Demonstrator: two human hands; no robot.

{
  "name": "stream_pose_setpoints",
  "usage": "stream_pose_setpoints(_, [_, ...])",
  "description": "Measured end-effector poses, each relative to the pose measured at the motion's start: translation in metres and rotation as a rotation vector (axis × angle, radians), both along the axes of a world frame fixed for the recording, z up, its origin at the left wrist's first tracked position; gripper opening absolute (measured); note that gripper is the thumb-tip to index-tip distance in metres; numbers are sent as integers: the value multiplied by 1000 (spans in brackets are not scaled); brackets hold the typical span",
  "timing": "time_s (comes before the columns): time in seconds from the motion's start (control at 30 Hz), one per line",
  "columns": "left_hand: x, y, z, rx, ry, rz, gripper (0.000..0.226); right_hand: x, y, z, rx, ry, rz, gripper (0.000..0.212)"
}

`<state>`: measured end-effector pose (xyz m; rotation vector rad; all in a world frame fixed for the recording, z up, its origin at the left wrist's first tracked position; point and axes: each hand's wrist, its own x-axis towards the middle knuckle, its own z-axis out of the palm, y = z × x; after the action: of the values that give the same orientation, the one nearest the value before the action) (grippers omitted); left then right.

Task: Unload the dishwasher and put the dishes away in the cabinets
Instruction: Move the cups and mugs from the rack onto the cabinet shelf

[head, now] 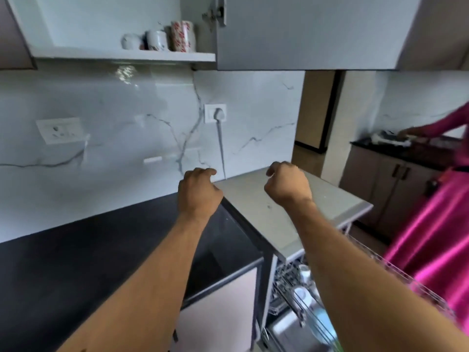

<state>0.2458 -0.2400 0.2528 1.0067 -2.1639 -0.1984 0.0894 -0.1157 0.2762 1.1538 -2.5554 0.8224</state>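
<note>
My left hand (pixel 198 193) and my right hand (pixel 286 182) hang in the air over the grey top of the dishwasher (pixel 291 214), fingers curled loosely, nothing in either. Below my right forearm the dishwasher's wire rack (pixel 302 298) is pulled out with white cups and other dishes in it. Up at the top the wall cabinet stands open, its door (pixel 304 34) swung to the right. On its bottom shelf (pixel 121 56) sit white mugs (pixel 157 40) and a red-patterned cup (pixel 183 36).
A black countertop (pixel 76 262) runs along the marble wall on the left. A plug and cable (pixel 219 128) hang from a wall socket behind my hands. A person in a pink garment (pixel 431 224) works at another counter on the right.
</note>
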Motion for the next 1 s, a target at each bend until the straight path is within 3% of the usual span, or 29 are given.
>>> stream_pose_setpoints(0.43, [-106, 168, -126, 138, -58, -255, 53, -90, 192, -106, 184, -56, -130, 28])
stream_pose_setpoints(0.77, [-195, 297, -169, 244, -107, -367, 51, -157, 329, -152, 272, -159, -206, 31])
stream_pose_setpoints(1.0, [-211, 336, -198, 335, -172, -351, 48, -184, 376, -182, 309, -263, -192, 32])
